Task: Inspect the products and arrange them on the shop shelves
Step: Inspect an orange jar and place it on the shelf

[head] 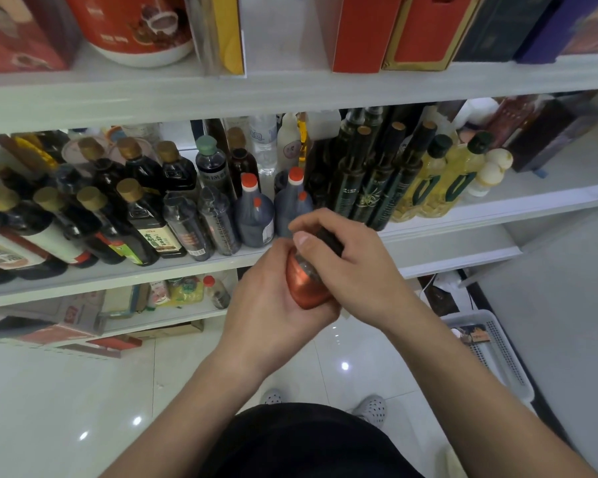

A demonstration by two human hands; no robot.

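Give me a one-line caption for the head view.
A dark bottle with a coppery red end, gripped by left hand and right hand before a shelf of bottles.

The bottle point(308, 288) is showing a shiny copper-red end, and yellow bottles point(432, 188) are standing near the right edge of the white shelf point(518, 205).

**Shop stock, counted**

Two hands point(273, 305) point(356, 267) hold one copper-red bottle point(306, 288). Middle shelf point(83, 281): two orange-capped dark jugs point(254, 219) point(289, 208), two yellow oil bottles point(425, 181) point(460, 177), three tall dark green bottles point(346, 181) point(377, 188) point(403, 188) in front. Floor: one white basket point(511, 374), two white shoes point(273, 396) point(373, 407).
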